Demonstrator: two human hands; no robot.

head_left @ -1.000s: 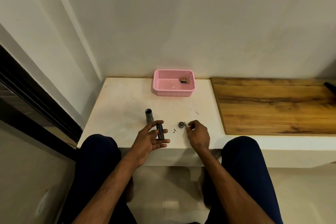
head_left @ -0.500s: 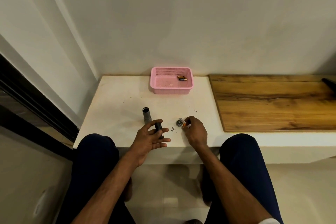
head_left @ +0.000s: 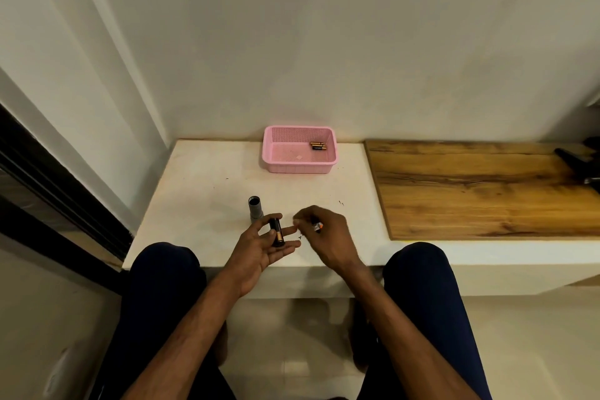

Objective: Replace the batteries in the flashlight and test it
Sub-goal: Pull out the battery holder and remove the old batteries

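Note:
The grey flashlight body point(head_left: 255, 208) stands upright on the white ledge point(head_left: 201, 191), its open end up. Just in front of it, my left hand point(head_left: 259, 247) is palm up. A black battery holder point(head_left: 277, 232) with a copper-topped cell in it lies across its fingers, steadied by the thumb. My right hand point(head_left: 329, 232) hovers close to the right, fingers curled. It pinches a small orange-tipped battery point(head_left: 318, 226). The flashlight's end cap is hidden under this hand.
A pink mesh basket point(head_left: 276, 153) sits at the back of the ledge with a few batteries point(head_left: 317, 146) in its right corner. A wooden board point(head_left: 480, 185) covers the ledge's right side, with a dark object point(head_left: 576, 164) at its far end. My knees flank the ledge's front edge.
My right hand has picked up a small battery from beside the end cap and lifted it slightly to the left. My left hand keeps the holder in the same place.

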